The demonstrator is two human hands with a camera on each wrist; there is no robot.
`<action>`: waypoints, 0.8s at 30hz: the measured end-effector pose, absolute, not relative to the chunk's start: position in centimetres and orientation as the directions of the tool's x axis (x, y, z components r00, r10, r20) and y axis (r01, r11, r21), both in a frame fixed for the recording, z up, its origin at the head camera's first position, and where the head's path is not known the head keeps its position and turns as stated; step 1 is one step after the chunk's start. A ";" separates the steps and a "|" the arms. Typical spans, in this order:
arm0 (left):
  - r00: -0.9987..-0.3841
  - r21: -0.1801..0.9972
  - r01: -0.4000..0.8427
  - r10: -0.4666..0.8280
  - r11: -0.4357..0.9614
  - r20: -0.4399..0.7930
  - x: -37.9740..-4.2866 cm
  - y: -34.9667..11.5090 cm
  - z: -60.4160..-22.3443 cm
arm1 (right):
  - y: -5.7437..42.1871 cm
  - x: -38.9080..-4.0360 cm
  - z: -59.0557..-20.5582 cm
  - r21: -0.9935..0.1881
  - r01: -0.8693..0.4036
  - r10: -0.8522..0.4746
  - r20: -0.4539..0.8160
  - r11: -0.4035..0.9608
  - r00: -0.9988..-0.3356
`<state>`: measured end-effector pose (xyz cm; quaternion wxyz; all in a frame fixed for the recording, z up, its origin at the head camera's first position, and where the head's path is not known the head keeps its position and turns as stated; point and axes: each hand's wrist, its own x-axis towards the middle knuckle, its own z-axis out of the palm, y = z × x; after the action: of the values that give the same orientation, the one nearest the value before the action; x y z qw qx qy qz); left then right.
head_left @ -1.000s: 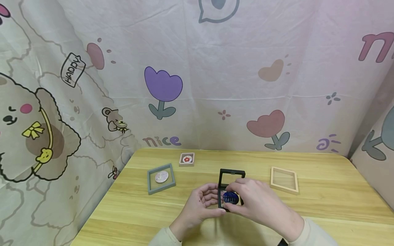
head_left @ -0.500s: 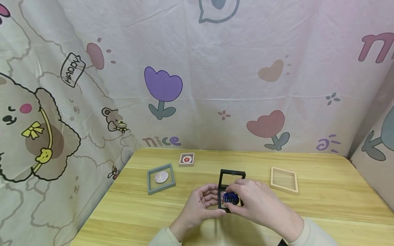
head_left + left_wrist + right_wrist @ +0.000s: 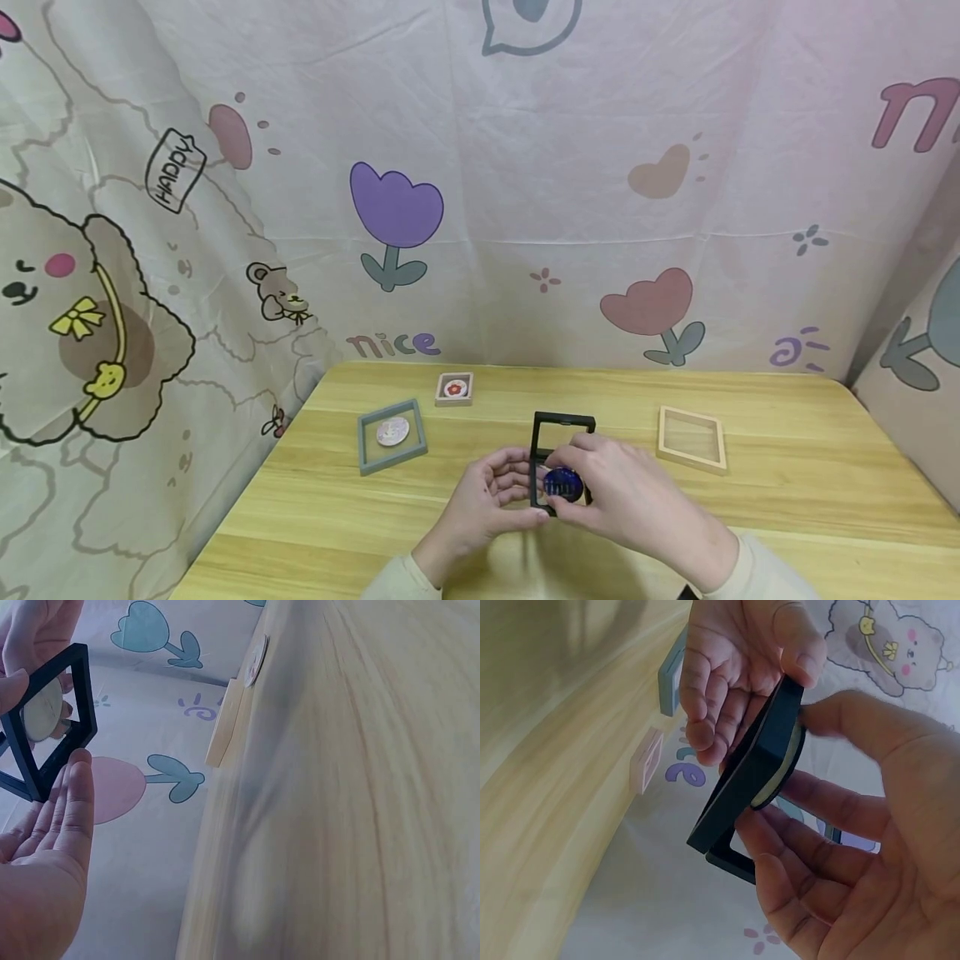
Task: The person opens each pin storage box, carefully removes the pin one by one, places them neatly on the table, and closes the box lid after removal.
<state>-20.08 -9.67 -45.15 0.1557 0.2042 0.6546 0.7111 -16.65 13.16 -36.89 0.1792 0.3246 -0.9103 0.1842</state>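
In the head view a black hinged display frame point(image 3: 564, 416) stands opened out, its two halves held above the table. My left hand point(image 3: 489, 504) holds its near half by the left lower corner, thumb on the bottom edge and fingers along the side. My right hand point(image 3: 626, 492) pinches a round dark-blue badge point(image 3: 562, 486) by its edge, against the near half's window. From the right wrist view, the badge's pale back edge point(image 3: 784, 774) sits beside the frame's wall point(image 3: 750, 769). Fingers of the right hand reach around behind the frame.
On the wooden table point(image 3: 315, 517), a grey-blue frame point(image 3: 392, 461) with a pale round badge and a small pink frame point(image 3: 454, 402) with a flower badge lie left. A tan frame point(image 3: 692, 460) lies right. The left wrist view shows another round badge point(image 3: 256, 661) near it.
The badge has tilted slightly between the right fingers. Both hands and the black frame stay nearly in the same place.
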 end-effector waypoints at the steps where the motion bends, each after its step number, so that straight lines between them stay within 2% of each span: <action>1: -0.867 0.994 0.051 0.489 -0.095 0.091 -20.1 -9.7 -45.1 | 13.2 -16.7 -36.9 -0.221 -0.659 -0.526 0.446 0.719 -0.724; 9: -0.866 0.991 0.070 0.486 -0.117 0.118 -20.8 -10.1 -45.1 | 14.2 -17.0 -36.7 -0.275 -0.675 -0.535 0.438 0.685 -0.722; 14: -0.878 0.990 0.064 0.464 -0.123 0.115 -21.3 -10.7 -44.7 | 15.5 -17.4 -36.6 -0.308 -0.646 -0.512 0.415 0.699 -0.752; 24: -0.900 0.993 0.085 0.421 -0.085 0.113 -22.0 -12.1 -44.1 | 17.8 -18.2 -38.2 -0.279 -0.595 -0.479 0.387 0.754 -0.788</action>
<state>-22.00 -12.09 -44.08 0.1178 0.1898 0.6660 0.7117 -18.19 17.83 -38.19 0.1473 0.2904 -0.9248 0.1970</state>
